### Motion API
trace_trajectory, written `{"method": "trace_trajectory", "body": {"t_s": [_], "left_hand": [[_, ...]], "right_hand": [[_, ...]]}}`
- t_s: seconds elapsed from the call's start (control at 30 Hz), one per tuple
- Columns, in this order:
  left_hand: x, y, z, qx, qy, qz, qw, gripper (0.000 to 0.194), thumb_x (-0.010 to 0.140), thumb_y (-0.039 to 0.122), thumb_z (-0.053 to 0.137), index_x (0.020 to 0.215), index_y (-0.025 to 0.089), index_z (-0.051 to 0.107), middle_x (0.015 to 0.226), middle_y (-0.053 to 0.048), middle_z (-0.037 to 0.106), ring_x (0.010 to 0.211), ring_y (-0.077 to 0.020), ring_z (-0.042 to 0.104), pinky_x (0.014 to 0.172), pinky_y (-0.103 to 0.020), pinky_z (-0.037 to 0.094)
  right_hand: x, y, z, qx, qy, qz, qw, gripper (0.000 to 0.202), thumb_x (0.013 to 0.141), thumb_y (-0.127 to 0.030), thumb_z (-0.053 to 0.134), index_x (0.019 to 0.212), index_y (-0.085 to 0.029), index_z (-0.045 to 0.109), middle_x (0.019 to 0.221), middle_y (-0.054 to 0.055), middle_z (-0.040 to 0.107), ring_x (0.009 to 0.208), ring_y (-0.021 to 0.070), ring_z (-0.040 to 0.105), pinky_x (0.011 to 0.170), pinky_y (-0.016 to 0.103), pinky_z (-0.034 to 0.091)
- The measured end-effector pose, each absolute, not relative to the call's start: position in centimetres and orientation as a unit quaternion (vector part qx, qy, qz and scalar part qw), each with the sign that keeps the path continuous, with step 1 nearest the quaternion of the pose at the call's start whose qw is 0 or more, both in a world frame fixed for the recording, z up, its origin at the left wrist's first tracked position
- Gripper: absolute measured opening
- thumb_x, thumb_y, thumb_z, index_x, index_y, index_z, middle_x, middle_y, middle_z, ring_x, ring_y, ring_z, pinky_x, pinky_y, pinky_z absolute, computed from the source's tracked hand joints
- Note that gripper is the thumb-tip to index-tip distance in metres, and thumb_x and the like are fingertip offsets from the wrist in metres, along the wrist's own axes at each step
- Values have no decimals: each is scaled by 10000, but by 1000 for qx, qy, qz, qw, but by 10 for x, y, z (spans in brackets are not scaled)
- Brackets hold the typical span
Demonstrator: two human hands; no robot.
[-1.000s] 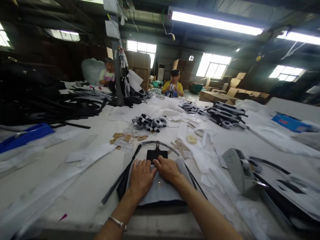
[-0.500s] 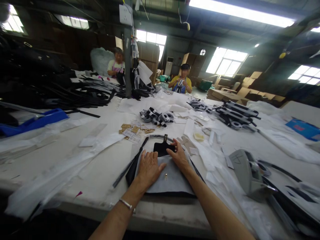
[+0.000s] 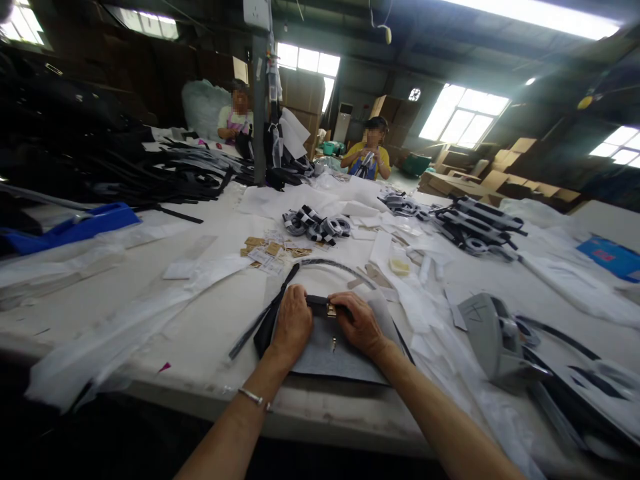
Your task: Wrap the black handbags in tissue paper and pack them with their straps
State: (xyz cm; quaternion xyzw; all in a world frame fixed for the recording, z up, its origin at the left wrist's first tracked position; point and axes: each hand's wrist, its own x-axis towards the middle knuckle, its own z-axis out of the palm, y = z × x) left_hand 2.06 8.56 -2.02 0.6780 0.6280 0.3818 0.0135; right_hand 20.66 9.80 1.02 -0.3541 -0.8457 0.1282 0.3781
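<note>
A black bag lies on the table at the front edge, a pale grey sheet covering most of its front. My left hand has its fingers curled over the left end of the bag's black flap. On the flap's right part, close to a gold metal clasp, the fingers of my right hand are closed. The flap is folded down toward me. Below it a small gold lock piece shows on the sheet. A wrapped handle arches behind the bag. My fingertips are partly hidden.
Gold-coloured pieces and small papers lie beyond the bag, with wrapped rolled straps behind them. A grey tape dispenser-like device stands at right. White wrapping sheets spread leftward. Two people sit across the table.
The flap stood away from me with its clasp at the far end; now it is folded toward me. Both hands have gone from spread fingers to gripping it.
</note>
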Motion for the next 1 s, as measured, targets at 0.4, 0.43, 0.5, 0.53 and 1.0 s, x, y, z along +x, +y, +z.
{"method": "trace_trajectory", "body": {"t_s": [0.4, 0.43, 0.5, 0.53, 1.0], "left_hand": [[18, 86, -25, 682, 609, 403, 40, 327, 807, -44, 334, 965, 215, 458, 943, -49, 546, 933, -203, 561, 899, -381, 495], [18, 86, -25, 683, 608, 403, 41, 324, 811, -42, 334, 963, 215, 459, 943, -50, 548, 932, -203, 563, 899, -376, 494], [17, 85, -23, 686, 605, 401, 43, 312, 817, -38, 337, 951, 214, 463, 935, -50, 552, 927, -205, 565, 897, -375, 492], [17, 85, -22, 688, 604, 399, 43, 305, 819, -35, 339, 944, 212, 466, 931, -52, 555, 923, -208, 565, 893, -377, 491], [19, 59, 13, 765, 500, 395, 87, 241, 829, 23, 429, 943, 203, 541, 1008, -61, 619, 1020, -202, 585, 959, -372, 482]], "right_hand": [[233, 62, 50, -324, -919, 163, 155, 342, 946, -297, 574, 1280, -302, 645, 1375, 40, 602, 1316, 231, 522, 1112, 417, 439], [232, 60, 51, -325, -918, 166, 157, 343, 948, -317, 576, 1283, -302, 644, 1377, 37, 601, 1321, 231, 517, 1118, 419, 434], [231, 58, 50, -328, -916, 174, 152, 331, 971, -344, 537, 1282, -303, 645, 1391, 29, 588, 1335, 225, 501, 1134, 427, 411], [230, 57, 49, -332, -915, 179, 145, 327, 990, -343, 500, 1280, -304, 646, 1400, 25, 580, 1345, 220, 490, 1144, 433, 396], [220, 56, 35, -388, -896, 171, 129, 258, 931, -352, 612, 1155, -291, 724, 1336, 47, 634, 1300, 255, 534, 1084, 423, 441]]}}
